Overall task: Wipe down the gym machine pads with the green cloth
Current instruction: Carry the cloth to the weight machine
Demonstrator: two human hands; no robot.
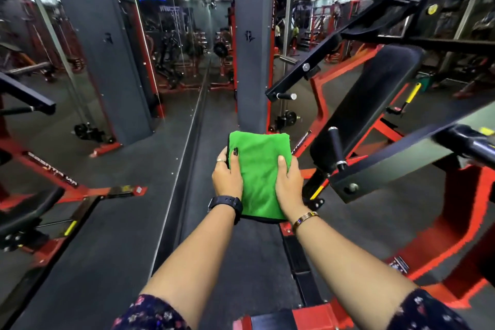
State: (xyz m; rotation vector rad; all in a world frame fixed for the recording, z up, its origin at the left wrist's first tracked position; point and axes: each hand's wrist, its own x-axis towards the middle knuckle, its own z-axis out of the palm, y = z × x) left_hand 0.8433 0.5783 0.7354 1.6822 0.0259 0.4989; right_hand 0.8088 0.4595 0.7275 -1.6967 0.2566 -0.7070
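Out in front of me, over the dark floor (128, 222) between a mirror wall (93, 61) on my left and a red-framed machine (455, 209) on my right, I hold the green cloth (258, 174) in both hands. Open floor runs straight ahead as a narrow lane toward a tall grey shroud (250, 61) on a red upright; the mirror's metal edge strip (187, 142) bounds the lane on the left, and the machine's black arm (388, 166) with its short black handle (336, 147) juts in from the right, near the cloth's right side.

My left hand (227, 178) grips the cloth's left edge, thumb on top and pressed down, the other fingers tucked under where I cannot see them. My right hand (289, 182) does the same on the right edge, thumb flat on the cloth, fingers curled beneath.

The cloth is bright green, folded into a thick oblong pad, soft and slightly wrinkled, with a dark edge showing along its left and lower sides. It touches no pad; the machine's black back pad (375, 94) stands apart, up to the right.

White lettering runs along a red bar (53, 171) in the mirror, reversed and too blurred to read. A small dark logo sits on the grey shroud, unreadable.
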